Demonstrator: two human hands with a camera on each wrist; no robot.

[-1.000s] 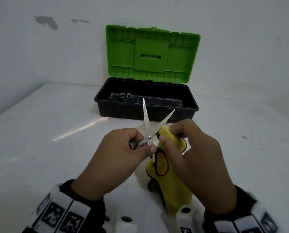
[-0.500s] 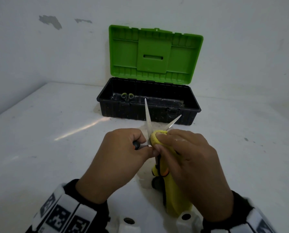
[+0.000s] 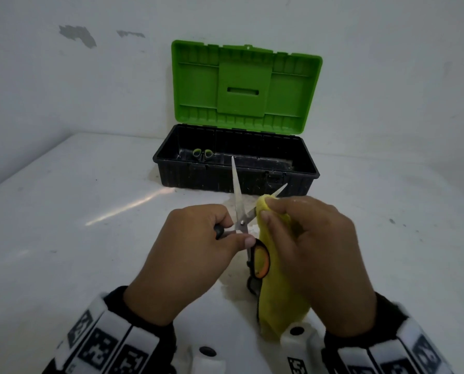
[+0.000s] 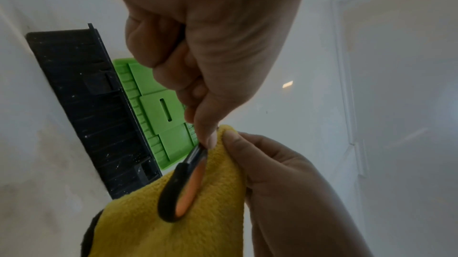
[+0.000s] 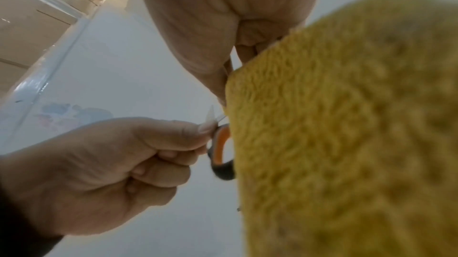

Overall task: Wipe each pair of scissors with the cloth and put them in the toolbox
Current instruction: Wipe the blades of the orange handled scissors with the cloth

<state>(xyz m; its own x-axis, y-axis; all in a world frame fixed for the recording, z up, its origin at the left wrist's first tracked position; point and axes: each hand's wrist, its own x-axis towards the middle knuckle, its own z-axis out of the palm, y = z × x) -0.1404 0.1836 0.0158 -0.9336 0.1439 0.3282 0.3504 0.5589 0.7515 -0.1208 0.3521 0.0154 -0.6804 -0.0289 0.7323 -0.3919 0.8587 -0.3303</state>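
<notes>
My left hand (image 3: 198,238) grips one handle of a pair of black-and-orange scissors (image 3: 239,201), blades spread apart and pointing away from me. My right hand (image 3: 306,238) pinches a yellow cloth (image 3: 279,292) around the right blade, with only the blade's tip showing past the fingers. The free handle loop (image 4: 183,188) hangs against the cloth. The toolbox (image 3: 236,182) stands behind, black with its green lid (image 3: 244,85) raised. Another pair of scissors with green handle loops (image 3: 202,153) lies inside at the left.
The toolbox sits near the white back wall on a white table (image 3: 77,211). The wall has chipped patches (image 3: 77,35) at the upper left. In the left wrist view the toolbox front (image 4: 86,104) is close behind the hands.
My right hand has slid the cloth along the right blade from the pivot toward the tip. The scissors and left hand stayed nearly in place.
</notes>
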